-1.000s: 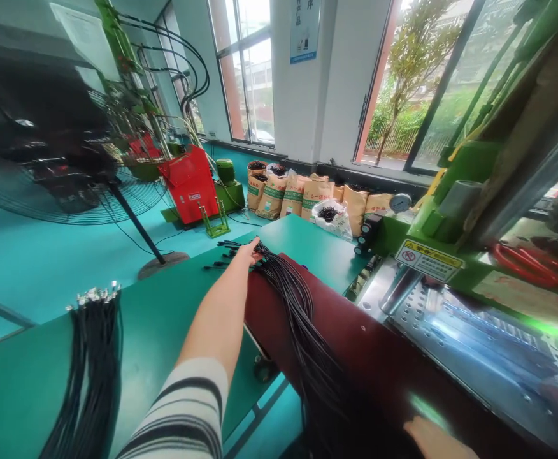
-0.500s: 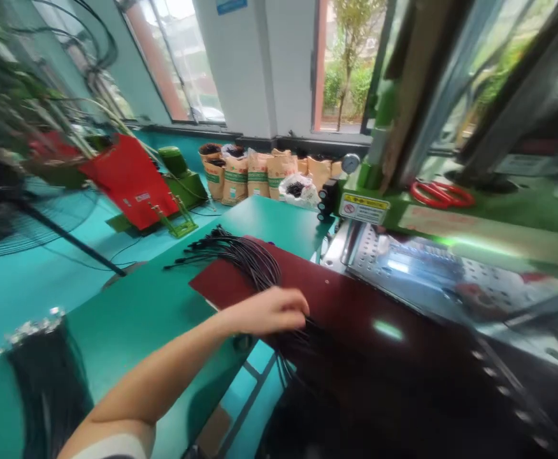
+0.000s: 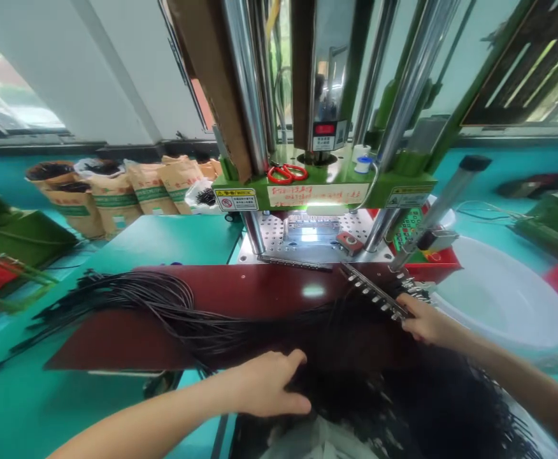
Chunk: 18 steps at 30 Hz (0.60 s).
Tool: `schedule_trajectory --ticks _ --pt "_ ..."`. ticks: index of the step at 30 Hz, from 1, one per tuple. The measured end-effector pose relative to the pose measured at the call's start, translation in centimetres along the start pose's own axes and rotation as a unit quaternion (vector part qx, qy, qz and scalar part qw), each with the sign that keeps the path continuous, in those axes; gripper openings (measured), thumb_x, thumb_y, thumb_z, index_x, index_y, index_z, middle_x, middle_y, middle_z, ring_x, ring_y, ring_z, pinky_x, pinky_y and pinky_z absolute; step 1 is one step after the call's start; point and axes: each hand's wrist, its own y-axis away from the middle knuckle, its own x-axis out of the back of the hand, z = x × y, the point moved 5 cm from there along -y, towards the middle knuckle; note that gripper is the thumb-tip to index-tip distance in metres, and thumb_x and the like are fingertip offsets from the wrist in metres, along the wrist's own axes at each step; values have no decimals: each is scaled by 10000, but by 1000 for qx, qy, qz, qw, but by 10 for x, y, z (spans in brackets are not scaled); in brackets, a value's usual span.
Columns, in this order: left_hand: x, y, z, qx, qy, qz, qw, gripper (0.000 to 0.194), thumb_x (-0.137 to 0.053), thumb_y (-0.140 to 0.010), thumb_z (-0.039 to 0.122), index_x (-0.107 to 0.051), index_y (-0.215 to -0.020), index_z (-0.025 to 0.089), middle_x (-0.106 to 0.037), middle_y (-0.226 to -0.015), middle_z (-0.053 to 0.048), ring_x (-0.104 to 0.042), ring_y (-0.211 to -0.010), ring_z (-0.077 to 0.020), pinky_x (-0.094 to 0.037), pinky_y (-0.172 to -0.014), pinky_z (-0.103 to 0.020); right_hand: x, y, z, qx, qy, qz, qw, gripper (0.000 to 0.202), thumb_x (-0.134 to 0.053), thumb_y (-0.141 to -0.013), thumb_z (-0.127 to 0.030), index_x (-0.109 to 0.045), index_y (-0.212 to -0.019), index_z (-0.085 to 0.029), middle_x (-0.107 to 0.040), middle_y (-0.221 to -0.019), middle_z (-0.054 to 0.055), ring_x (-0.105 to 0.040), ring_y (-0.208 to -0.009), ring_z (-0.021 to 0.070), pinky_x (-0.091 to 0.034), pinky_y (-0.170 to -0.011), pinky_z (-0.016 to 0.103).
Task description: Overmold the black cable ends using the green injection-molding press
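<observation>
My right hand (image 3: 425, 322) is closed around the near end of a dark metal bar (image 3: 374, 293) with a row of shiny pegs along its edge. The bar slants over the right part of a dark red board (image 3: 269, 287). My left hand (image 3: 272, 386) is over the front of the board, thumb and forefinger apart, with nothing visible between them. Beyond it, a bundle of black cables (image 3: 164, 303) runs across the board and hangs over its left side. Another slim metal bar (image 3: 298, 262) rests along the board's far edge, before a press (image 3: 321, 191).
Red-handled scissors (image 3: 287, 173) lie on the press's green plate. A metal block (image 3: 349, 242) is on the press bed. To the right are a large white tub (image 3: 503, 287) and a red bin (image 3: 444, 258). Paper sacks (image 3: 116, 197) line the left wall beyond a green table (image 3: 178, 236).
My view has swung right to face the press. The left hand has come away from the cables and its fingers have spread. My right hand has come into view, holding the pegged bar.
</observation>
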Motion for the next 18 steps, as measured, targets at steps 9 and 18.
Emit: schedule_trajectory --ticks 9,18 --pt "-15 -32 3 15 555 -101 826 500 -632 -650 443 -435 -996 139 -623 -754 -77 -599 -632 -159 -443 -619 -312 57 -38 -56 127 24 146 981 199 -435 -650 -129 -532 -809 -199 -618 -750 -2 -563 -737 183 -371 -612 239" --pt "41 -85 4 -7 639 28 768 281 -572 -704 384 -496 -785 127 -570 -549 -27 -468 -384 -83 -305 -355 -174 86 -140 -135 146 90 226 959 141 -571 -700 -128 -621 -823 -173 -636 -850 31 -571 -806 182 -417 -660 253"
